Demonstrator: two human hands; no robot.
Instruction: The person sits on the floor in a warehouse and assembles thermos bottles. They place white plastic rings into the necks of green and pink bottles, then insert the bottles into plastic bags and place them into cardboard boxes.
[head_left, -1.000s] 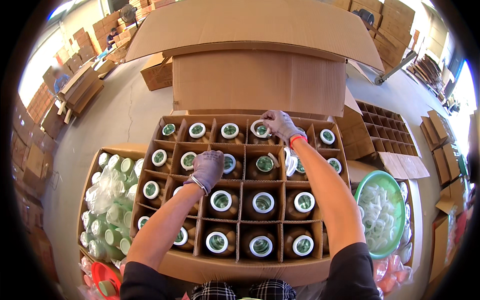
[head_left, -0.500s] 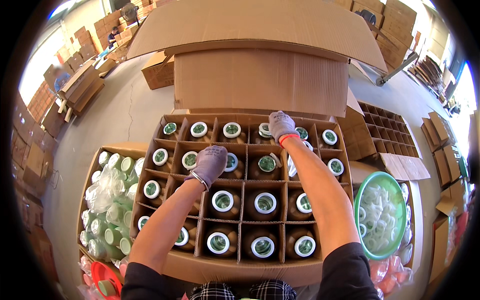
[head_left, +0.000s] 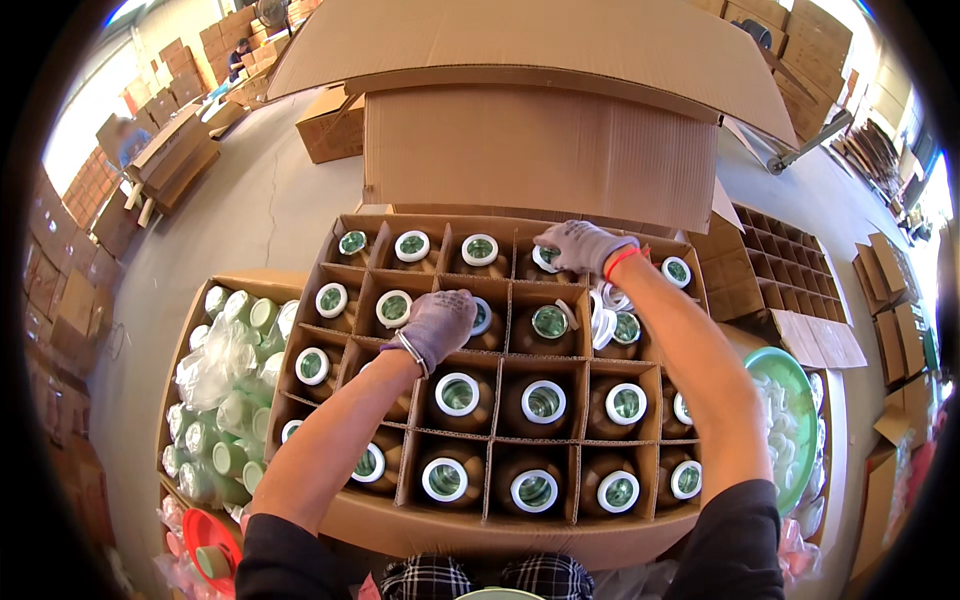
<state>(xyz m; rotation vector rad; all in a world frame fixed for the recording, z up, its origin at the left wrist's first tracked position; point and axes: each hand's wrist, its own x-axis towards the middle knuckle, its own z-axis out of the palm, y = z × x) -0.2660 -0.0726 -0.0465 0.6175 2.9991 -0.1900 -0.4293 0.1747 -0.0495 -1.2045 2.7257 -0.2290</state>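
A cardboard carton (head_left: 560, 540) with dividers holds glass jars, most with white rings round their mouths. At the back row my gloved right hand (head_left: 585, 247) bends its fingers and thumb over a jar mouth, on a white ring (head_left: 545, 258); the hand partly hides both. My gloved left hand (head_left: 443, 325) is closed above the second row, beside a ringed jar (head_left: 394, 308); anything inside its fingers is hidden. Between the hands, a jar (head_left: 550, 321) has no white ring on its mouth. Loose white rings (head_left: 604, 318) lie by a jar below my right wrist.
A green basin (head_left: 800, 440) of white rings stands at the right. At the left, a box (head_left: 275, 282) holds pale green lidded pieces and plastic wrap, near a red bowl (head_left: 208, 535). Raised carton flaps (head_left: 540, 150) stand behind; an empty divider (head_left: 790, 260) lies right. Two people are far left.
My right hand has turned so its fingers point left over the back-row jar, where a white ring now shows. The left hand stays closed in nearly the same place. The whole view has shifted slightly.
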